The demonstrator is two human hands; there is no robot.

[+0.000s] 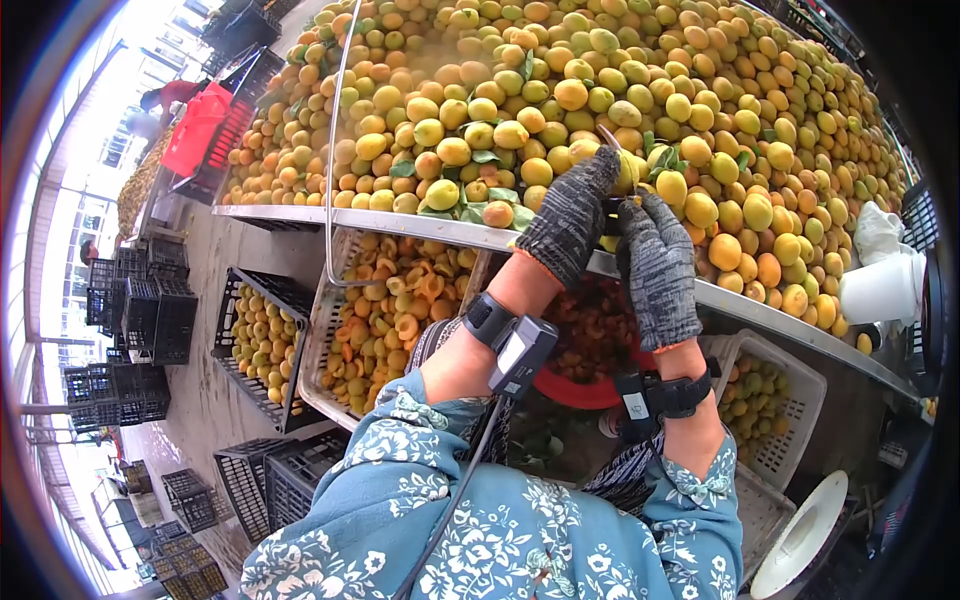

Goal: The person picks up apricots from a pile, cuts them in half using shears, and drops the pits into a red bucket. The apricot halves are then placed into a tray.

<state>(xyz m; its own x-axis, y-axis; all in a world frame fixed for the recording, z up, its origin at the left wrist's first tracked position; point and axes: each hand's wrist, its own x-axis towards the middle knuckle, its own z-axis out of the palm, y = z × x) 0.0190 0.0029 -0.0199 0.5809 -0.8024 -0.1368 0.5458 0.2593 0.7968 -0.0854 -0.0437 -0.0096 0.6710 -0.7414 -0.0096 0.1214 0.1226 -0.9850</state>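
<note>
My left hand (570, 215), in a grey knitted glove, is closed on a yellow-green apricot (627, 174) at the front of a big heap of apricots. A thin curved blade, which looks like a knife (608, 137), sticks up beyond the fingertips. In line with it, my right hand (660, 265), gloved the same way, has its fingers pinched close by the apricot. The knife's handle is hidden, seemingly in that right hand. Both hands are above the metal edge of the table (480, 236). Green leaves (665, 160) lie among the fruit just beyond.
Below the edge stand a pale crate of halved apricots (318, 350), a red tub (575, 392) with dark reddish pieces and a white crate (800, 400) of fruit. A metal rod (330, 170) rises at left. Black crates (160, 320) are stacked leftward; a white bucket (880, 288) stands right.
</note>
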